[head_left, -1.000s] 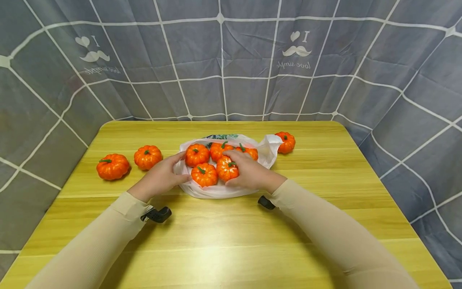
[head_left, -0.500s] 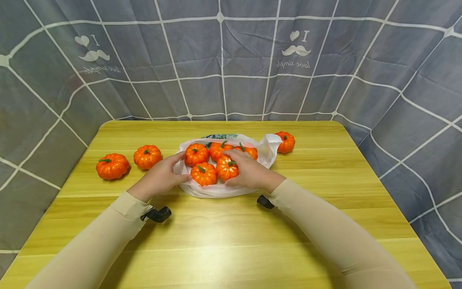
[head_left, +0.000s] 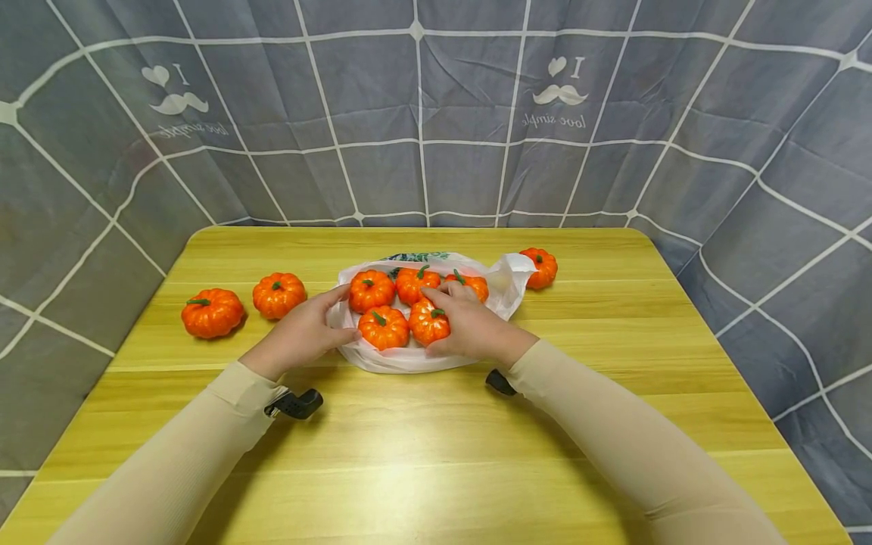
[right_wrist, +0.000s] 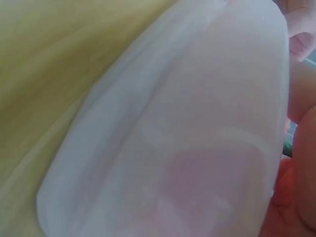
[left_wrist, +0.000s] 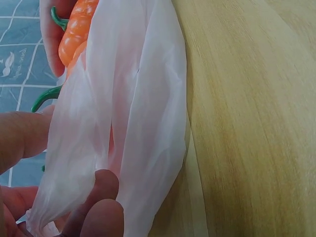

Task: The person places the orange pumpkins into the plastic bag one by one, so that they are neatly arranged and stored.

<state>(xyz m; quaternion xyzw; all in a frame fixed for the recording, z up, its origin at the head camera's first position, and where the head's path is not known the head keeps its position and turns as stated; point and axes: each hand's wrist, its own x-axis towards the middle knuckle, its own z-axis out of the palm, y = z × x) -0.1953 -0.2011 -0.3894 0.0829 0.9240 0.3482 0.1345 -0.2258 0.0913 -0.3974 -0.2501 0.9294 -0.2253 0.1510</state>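
Observation:
A thin white plastic bag (head_left: 409, 365) lies spread at mid-table, its mouth facing up, with several small orange pumpkins inside. My left hand (head_left: 303, 333) holds the bag's left edge; in the left wrist view the thumb (left_wrist: 22, 138) and fingertips (left_wrist: 101, 217) sit on either side of the film (left_wrist: 153, 98). With my right hand (head_left: 473, 322) I grip the front right pumpkin (head_left: 428, 324), thumb low and fingers over its top. Beside it sits another pumpkin (head_left: 384, 328), near my left thumb. The bag's film (right_wrist: 163, 123) fills most of the right wrist view, hiding much of the right hand.
Two pumpkins, one at the far left (head_left: 213, 312) and one nearer the bag (head_left: 278, 295), stand outside it. Another pumpkin (head_left: 541, 269) is behind the bag's crumpled right end (head_left: 512, 280). A grey checked curtain (head_left: 463, 113) surrounds the wooden table (head_left: 402, 454).
My right fingers shift slightly on the pumpkin. The left hand and the bag stay practically still.

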